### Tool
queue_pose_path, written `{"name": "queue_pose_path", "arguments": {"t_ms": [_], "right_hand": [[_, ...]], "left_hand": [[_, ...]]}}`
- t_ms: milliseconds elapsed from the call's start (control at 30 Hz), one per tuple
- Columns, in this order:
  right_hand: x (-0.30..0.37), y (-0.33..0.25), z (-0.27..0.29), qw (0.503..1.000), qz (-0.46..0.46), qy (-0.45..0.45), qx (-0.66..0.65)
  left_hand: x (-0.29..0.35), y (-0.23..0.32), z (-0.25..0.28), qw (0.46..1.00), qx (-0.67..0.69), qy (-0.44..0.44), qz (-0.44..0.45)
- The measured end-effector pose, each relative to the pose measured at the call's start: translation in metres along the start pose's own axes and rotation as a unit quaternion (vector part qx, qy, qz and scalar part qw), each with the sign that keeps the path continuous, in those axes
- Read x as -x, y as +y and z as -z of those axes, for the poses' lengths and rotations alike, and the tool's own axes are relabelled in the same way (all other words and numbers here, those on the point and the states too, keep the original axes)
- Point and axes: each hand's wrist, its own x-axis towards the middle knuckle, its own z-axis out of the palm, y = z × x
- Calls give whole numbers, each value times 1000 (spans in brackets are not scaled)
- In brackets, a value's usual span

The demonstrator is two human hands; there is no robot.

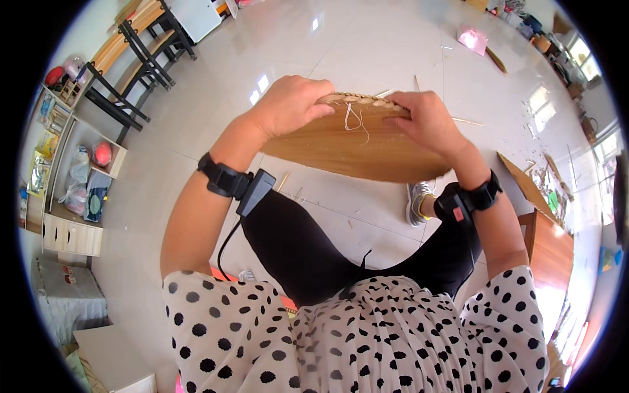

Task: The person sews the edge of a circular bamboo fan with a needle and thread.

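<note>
A thin brown panel with a curved lower edge is held up in front of me, tilted and seen nearly edge-on. Along its upper edge runs a pale braided rim. My left hand is closed on the rim's left part, thumb and fingers pinching it. At the right part, my right hand grips the same edge, its thumb on the near face. A loose white thread dangles from the rim between the hands. Each wrist wears a black strap with a small device.
Thin sticks and scraps lie on the tiled floor. A brown table stands at the right, with litter beyond it. Shelves and wooden-topped black chairs line the left. A pink package lies far off.
</note>
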Motion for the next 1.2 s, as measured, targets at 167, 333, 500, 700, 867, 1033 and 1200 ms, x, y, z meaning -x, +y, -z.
{"name": "queue_pose_path", "arguments": {"t_ms": [167, 333, 500, 700, 867, 1033, 1200], "right_hand": [[-26, 21, 20, 993, 107, 39, 31], [-35, 25, 21, 972, 198, 70, 105], [-38, 18, -11, 951, 246, 99, 160], [-34, 19, -42, 950, 267, 73, 147], [-10, 26, -55, 964, 239, 64, 96], [44, 6, -58, 959, 161, 217, 87], [109, -23, -58, 963, -196, 155, -98]], "left_hand": [[9, 31, -19, 987, 31, 100, 119], [21, 58, -75, 940, 134, 220, 223], [38, 79, -128, 881, 175, 318, 303], [56, 101, -152, 839, 220, 328, 374], [69, 125, -171, 867, 219, 292, 339], [76, 150, -176, 898, 245, 242, 275], [79, 166, -179, 928, 192, 213, 238]]}}
